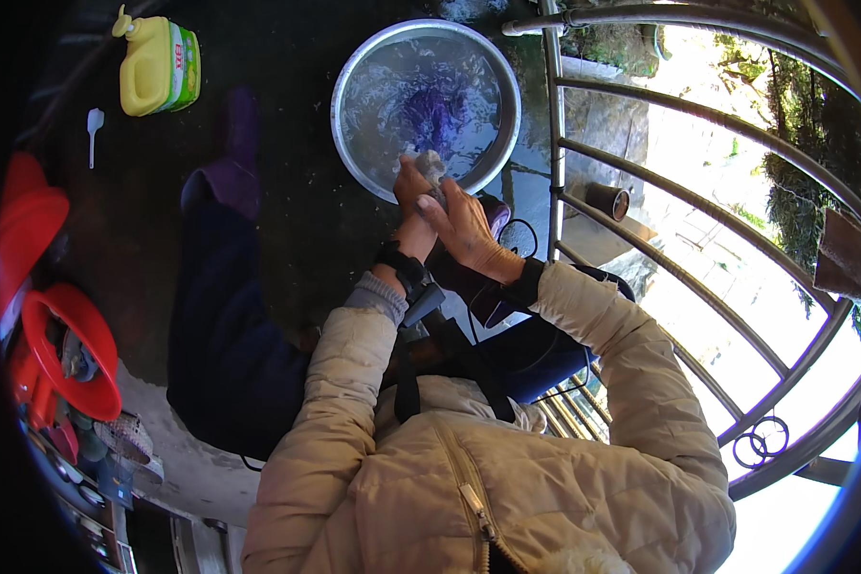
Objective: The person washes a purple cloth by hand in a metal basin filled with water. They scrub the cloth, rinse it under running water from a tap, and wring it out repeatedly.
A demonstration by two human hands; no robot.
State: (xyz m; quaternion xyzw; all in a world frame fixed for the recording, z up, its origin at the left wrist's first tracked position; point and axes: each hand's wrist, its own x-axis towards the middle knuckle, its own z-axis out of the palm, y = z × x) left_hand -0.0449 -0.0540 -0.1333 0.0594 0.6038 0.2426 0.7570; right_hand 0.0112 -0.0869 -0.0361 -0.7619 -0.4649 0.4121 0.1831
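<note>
At the near rim of a round metal basin (346, 147), my left hand (412, 197) and my right hand (468, 224) meet around a bunched, wet-looking greyish item (430, 166). It looks like cloth, perhaps a sock; my fingers cover much of it. My right thumb presses against it close to my left wrist. Cloudy, rippled water fills the basin, and a purple patch (434, 107) shows in it; whether that is cloth or a reflection I cannot tell. Dark bands circle both my wrists.
A yellow pump jug (143, 68) and a white brush (93, 136) are at the upper left. Red plastic basins (72, 351) are stacked at the left. A metal railing (681, 172) curves along the right. My purple boot (233, 183) rests on the dark wet floor.
</note>
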